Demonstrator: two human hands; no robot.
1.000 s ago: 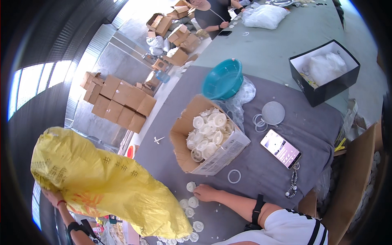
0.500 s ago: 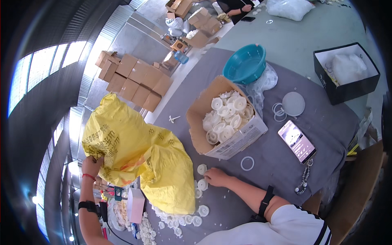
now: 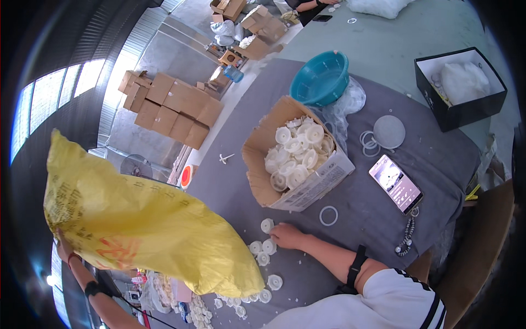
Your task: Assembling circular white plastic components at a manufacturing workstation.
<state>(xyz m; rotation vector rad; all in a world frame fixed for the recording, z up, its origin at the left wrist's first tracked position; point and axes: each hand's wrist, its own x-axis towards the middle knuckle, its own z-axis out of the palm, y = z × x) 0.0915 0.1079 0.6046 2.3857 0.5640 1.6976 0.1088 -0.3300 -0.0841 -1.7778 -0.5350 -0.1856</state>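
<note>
At the left, my left hand [image 3: 64,247] is closed on the edge of a large yellow woven sack [image 3: 159,219]. The sack is stretched out from that hand, and its other end hangs over the table's near side. My right hand [image 3: 287,236] rests on the grey cloth beside several round white plastic caps [image 3: 267,246]; its fingers are bent down, and whether they hold a cap is hidden. More caps peek out from under the sack's lower end. Just beyond my right hand stands a cardboard box [image 3: 307,189] filled with similar white caps.
A teal basin [image 3: 320,82] sits behind the box. To the right lie a phone [image 3: 395,183] with a beaded strap, a clear ring [image 3: 329,216] and a round disc [image 3: 389,132]. A black box [image 3: 466,112] stands far right. Cartons [image 3: 175,107] are stacked beyond the table.
My left hand has moved left and down, pulling the yellow sack out longer and flatter. The right hand stays near the same caps. The whole view has shifted slightly.
</note>
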